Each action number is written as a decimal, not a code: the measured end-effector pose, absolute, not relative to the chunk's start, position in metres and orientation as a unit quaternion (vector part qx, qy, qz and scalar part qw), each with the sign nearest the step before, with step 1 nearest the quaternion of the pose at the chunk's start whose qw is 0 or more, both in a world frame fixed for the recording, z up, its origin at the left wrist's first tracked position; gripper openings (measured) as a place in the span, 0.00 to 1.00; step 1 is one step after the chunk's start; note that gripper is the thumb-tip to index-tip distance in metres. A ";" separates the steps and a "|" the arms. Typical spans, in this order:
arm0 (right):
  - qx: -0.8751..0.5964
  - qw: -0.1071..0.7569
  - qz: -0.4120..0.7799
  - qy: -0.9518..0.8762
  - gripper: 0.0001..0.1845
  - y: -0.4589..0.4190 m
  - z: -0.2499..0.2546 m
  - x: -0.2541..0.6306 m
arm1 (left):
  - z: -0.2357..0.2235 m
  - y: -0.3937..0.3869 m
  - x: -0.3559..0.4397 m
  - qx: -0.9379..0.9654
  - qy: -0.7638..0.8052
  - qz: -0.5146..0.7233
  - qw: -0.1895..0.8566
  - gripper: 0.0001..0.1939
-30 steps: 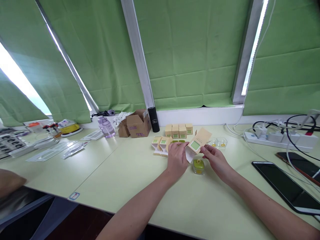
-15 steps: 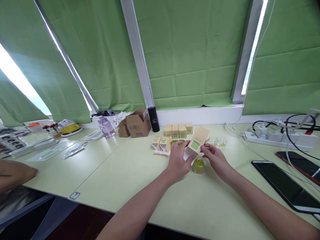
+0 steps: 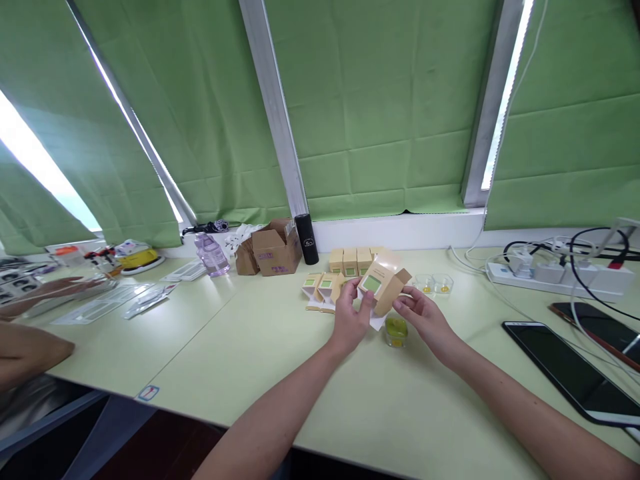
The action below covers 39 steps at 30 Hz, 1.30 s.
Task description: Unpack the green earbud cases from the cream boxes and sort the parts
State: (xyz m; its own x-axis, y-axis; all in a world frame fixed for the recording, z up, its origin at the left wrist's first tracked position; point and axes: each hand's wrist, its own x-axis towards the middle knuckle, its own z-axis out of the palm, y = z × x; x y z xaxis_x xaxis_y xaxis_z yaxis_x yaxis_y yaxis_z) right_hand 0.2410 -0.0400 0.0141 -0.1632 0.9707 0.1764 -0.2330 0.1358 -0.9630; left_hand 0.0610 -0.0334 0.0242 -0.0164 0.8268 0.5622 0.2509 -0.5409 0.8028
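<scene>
Between my two hands is a small tan paper box [image 3: 384,283] with a green square on its side, tilted above the table with flaps standing out. My left hand [image 3: 351,318] grips its left side, thumb on the front. At its right side, the fingers of my right hand [image 3: 423,319] pinch the cardboard. Just below the box stands a small clear jar with a green lid [image 3: 397,331]. Two open tan boxes [image 3: 319,287] with white flaps lie to the left of my left hand. Behind them several closed tan boxes [image 3: 351,261] stand in a row.
Clear glass jars [image 3: 434,285] stand beyond my right hand. A phone [image 3: 570,367] and a power strip [image 3: 560,277] with cables lie at the right. A cardboard carton [image 3: 277,248], black tumbler [image 3: 307,239] and purple bottle [image 3: 212,254] stand at the back. Another person's arm [image 3: 35,350] rests at the left.
The box in my hands has turned to lean the other way and moved slightly left, now showing its side and opened flaps. Another person's hand has appeared at the far left.
</scene>
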 end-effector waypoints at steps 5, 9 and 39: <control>-0.336 0.553 0.580 -0.496 0.31 -0.040 0.016 0.241 | 0.024 -0.032 0.063 0.619 0.362 0.593 0.366 0.20; -0.351 0.553 0.575 -0.490 0.27 -0.038 0.015 0.245 | 0.025 -0.027 0.064 0.569 0.317 0.605 0.459 0.22; -0.366 0.602 0.502 -0.502 0.22 -0.036 0.017 0.246 | 0.031 -0.038 0.057 0.726 0.294 0.603 0.152 0.06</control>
State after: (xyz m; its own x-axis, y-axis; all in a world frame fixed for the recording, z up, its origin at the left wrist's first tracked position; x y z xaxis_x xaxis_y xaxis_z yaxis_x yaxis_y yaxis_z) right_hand 0.2458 -0.0362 0.0169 -0.0080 0.9719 0.2354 -0.2371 0.2268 -0.9446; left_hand 0.0570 -0.0378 0.0312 0.1006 0.6103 0.7857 0.2439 -0.7808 0.5752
